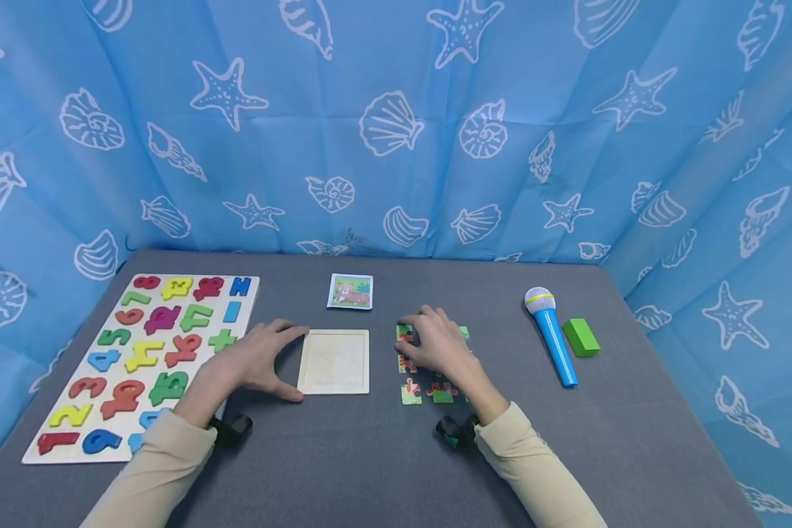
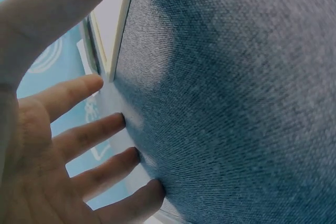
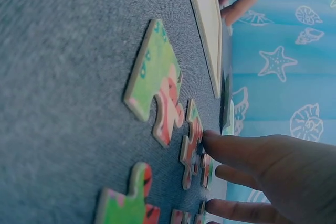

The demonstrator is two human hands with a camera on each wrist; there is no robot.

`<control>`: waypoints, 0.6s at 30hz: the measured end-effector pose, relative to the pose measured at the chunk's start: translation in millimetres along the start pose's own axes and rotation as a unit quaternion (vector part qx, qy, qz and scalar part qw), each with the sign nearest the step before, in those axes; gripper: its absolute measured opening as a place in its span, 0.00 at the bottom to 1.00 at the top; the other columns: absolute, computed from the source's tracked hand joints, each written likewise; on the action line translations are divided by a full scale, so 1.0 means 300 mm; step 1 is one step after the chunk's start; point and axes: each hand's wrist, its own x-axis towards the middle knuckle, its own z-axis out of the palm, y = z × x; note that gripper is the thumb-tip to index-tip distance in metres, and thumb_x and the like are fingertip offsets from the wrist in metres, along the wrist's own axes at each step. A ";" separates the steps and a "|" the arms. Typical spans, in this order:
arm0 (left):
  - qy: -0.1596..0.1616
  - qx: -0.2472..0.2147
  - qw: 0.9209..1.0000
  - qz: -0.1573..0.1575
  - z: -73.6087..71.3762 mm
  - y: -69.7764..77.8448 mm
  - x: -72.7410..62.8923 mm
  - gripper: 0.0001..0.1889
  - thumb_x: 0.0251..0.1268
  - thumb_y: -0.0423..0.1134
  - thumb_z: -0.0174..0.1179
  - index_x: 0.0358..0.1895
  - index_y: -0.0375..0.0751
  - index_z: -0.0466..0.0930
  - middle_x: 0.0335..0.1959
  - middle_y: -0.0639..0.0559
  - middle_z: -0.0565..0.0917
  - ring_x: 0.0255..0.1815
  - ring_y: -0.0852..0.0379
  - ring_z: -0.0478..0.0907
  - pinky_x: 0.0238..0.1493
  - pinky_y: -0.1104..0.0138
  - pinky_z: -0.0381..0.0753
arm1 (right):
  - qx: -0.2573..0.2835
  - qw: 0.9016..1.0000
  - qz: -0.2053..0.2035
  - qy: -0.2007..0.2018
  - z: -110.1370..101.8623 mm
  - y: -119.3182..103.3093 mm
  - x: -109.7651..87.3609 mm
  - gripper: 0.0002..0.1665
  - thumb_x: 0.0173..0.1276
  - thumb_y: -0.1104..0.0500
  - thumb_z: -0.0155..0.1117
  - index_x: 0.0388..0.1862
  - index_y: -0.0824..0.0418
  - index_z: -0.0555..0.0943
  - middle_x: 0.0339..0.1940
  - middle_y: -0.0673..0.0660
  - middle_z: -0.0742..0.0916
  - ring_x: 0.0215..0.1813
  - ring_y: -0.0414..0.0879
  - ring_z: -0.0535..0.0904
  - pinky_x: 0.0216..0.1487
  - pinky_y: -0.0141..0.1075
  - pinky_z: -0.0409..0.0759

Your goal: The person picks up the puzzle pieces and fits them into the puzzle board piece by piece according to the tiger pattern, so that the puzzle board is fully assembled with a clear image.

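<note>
Currently, your left hand [image 1: 259,358] is resting spread just left of the wooden tray [image 1: 334,362]. Right of that tray, puzzle pieces [image 1: 411,393] are lying beneath and around your right hand [image 1: 441,343] (the nearer one), its thumb and forefinger parted.

Left sleeve [image 1: 158,469] and right sleeve [image 1: 537,469] both cream, plain fabric, creased, ending above wrists. Black wristband [image 1: 227,430] on left arm, rounded dark lump attached; matching dark wristband [image 1: 454,431] on right arm, small green patch. Fingers [image 2: 89,136] bare, slim.
</note>
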 end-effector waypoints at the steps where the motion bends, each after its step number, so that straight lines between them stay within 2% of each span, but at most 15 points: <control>1: -0.001 0.000 1.000 -0.002 -0.001 0.000 0.002 0.58 0.42 0.64 0.79 0.78 0.48 0.63 0.76 0.34 0.65 0.73 0.30 0.65 0.65 0.33 0.71 | 0.001 1.000 0.002 -0.002 0.000 -0.001 0.002 0.26 0.68 0.46 0.72 0.62 0.55 0.85 0.52 0.60 0.85 0.53 0.57 0.78 0.48 0.53 0.80; 9: -0.005 0.007 1.000 -0.002 -0.002 0.001 0.014 0.57 0.43 0.64 0.79 0.78 0.46 0.63 0.76 0.32 0.65 0.73 0.28 0.65 0.65 0.33 0.71 | 0.011 1.000 0.002 0.001 0.007 -0.004 0.009 0.20 0.69 0.50 0.71 0.57 0.57 0.87 0.48 0.58 0.86 0.49 0.54 0.79 0.46 0.49 0.79; 18: -0.001 0.029 1.000 -0.009 0.000 0.010 0.017 0.57 0.42 0.64 0.80 0.78 0.47 0.64 0.75 0.34 0.65 0.71 0.31 0.67 0.63 0.36 0.74 | 0.018 1.000 -0.016 0.018 0.011 -0.005 0.018 0.18 0.68 0.51 0.72 0.53 0.59 0.89 0.46 0.58 0.87 0.45 0.53 0.80 0.44 0.47 0.79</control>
